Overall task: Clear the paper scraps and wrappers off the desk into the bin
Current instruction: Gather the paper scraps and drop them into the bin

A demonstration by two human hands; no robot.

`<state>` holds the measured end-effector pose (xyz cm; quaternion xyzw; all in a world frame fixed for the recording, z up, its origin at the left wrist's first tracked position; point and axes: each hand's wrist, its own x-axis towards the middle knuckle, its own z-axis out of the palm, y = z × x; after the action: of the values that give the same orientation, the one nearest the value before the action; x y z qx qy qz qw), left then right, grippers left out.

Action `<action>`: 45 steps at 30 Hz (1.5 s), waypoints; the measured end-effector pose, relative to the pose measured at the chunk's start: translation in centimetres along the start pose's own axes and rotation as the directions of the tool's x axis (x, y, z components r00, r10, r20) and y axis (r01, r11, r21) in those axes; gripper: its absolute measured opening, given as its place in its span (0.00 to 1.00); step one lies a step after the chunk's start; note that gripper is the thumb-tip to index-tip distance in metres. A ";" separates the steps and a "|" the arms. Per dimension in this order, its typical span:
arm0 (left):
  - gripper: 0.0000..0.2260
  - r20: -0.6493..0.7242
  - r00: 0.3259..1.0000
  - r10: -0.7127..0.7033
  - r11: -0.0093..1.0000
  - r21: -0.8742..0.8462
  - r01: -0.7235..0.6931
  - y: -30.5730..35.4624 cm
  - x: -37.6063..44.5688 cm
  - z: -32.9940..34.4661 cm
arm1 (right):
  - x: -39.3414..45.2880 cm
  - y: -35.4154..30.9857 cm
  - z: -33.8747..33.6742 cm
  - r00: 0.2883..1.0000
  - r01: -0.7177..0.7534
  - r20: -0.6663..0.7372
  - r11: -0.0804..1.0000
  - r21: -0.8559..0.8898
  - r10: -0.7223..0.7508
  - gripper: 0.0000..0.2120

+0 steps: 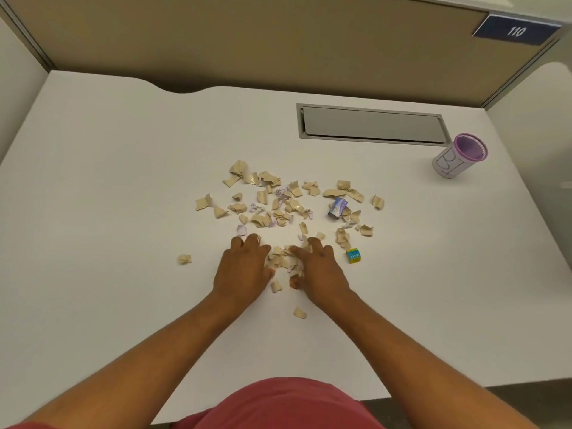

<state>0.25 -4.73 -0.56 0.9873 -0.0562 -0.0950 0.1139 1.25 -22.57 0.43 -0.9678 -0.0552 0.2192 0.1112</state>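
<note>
step: rake near scraps (283, 258) | left hand (244, 267), right hand (318, 269): grip apart, flanking pile | cup palms, close inward, lift | bin (458, 157) far right of pile

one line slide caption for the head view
Left hand and right hand cup tan paper scraps together on the white desk; the small bin waits at far right.

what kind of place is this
Probably a numbered study booth or office cubicle: a white desk walled by beige partition panels, a "110" number plate up top, and a cable hatch in the desktop.
</note>
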 end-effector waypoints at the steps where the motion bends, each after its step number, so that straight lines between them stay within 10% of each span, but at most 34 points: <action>1: 0.12 -0.007 1.000 0.015 0.999 -0.033 -0.015 0.2 -0.1 0.0 | -0.1 0.1 0.3 0.999 0.012 -0.040 1.000 -0.003 -0.012 0.28; 7: 0.10 -0.018 1.000 0.015 0.961 -0.274 -0.020 0.7 -0.3 0.4 | -0.7 0.9 1.3 0.981 0.084 -0.176 0.996 0.003 -0.082 0.08; 11: 0.06 0.057 0.982 -0.182 0.774 -0.608 0.178 1.4 0.3 -0.3 | -0.8 2.5 -0.1 0.972 0.030 -0.227 0.930 0.365 0.058 0.08; 14: 0.08 0.134 0.943 -0.304 0.533 -0.797 0.285 2.7 0.6 -1.1 | -1.2 4.4 -1.5 0.965 -0.054 -0.146 0.712 0.700 0.216 0.06; 19: 0.09 0.324 0.892 -0.317 0.123 -0.918 0.377 6.2 1.7 -1.7 | -1.6 8.5 -3.9 0.968 -0.153 0.143 0.033 0.988 0.208 0.15; 30: 0.10 0.421 0.876 -0.235 -0.215 -0.901 0.376 21.3 8.5 -3.4 | -0.4 22.0 -12.2 0.985 -0.111 0.140 -0.246 0.963 0.105 0.16; 39: 0.11 0.451 0.870 -0.198 -0.301 -0.873 0.384 31.9 16.0 -4.5 | 3.9 34.4 -20.5 0.960 0.054 -0.004 -0.172 0.984 0.279 0.14; 42: 0.12 0.446 0.872 -0.201 -0.317 -0.872 0.373 34.4 18.4 -4.8 | 7.2 37.9 -23.6 0.910 0.147 -0.161 0.066 0.987 0.383 0.16; 45: 0.13 0.446 0.871 -0.206 -0.310 -0.874 0.375 36.1 20.6 -5.0 | 10.9 40.2 -26.6 0.834 0.100 -0.368 0.543 0.834 0.410 0.16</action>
<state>18.11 -41.36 9.14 0.4982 0.2790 -0.1813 0.8007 25.00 -64.95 9.68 -0.8209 0.1768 -0.0442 0.5411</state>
